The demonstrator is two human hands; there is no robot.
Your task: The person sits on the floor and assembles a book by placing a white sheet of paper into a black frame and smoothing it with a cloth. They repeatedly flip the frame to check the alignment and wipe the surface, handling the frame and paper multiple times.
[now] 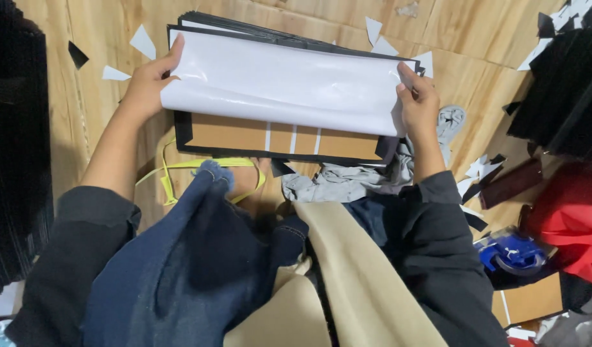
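A glossy white sheet (283, 83) with a black edge is folded back over a stack of black-edged sheets (244, 27) on a wooden floor. My left hand (147, 82) grips the sheet's left edge. My right hand (417, 99) pinches its right edge. Below the fold lies a brown board (232, 133) with white stripes and a black border. Both forearms wear dark sleeves.
White and black paper scraps (142, 40) lie scattered on the floor (84, 128). Yellow strapping (171, 168) and a grey cloth (347, 180) sit near my knees. Black sheet stacks (562, 90) stand at right, with red fabric (575, 225) and a blue tape dispenser (514, 252).
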